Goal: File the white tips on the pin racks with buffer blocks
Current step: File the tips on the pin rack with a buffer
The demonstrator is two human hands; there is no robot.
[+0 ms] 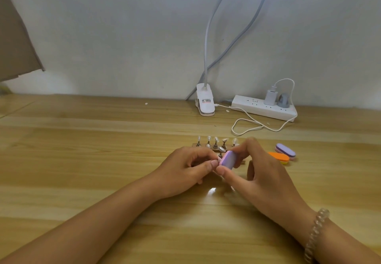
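The right hand point(259, 173) grips a purple buffer block point(227, 159), with the thumb at its near end and the fingers curled over its far edge. The left hand point(185, 171) has thumb and forefinger pressed together at the block's left end, and whether they pinch a tip is hidden. Just beyond the fingers stands the pin rack point(195, 145), with 5 white tips point(216, 139) visible in its back row and its front largely covered; right of the fingers, apart, lie a spare purple block point(285, 150) and an orange block point(278, 157).
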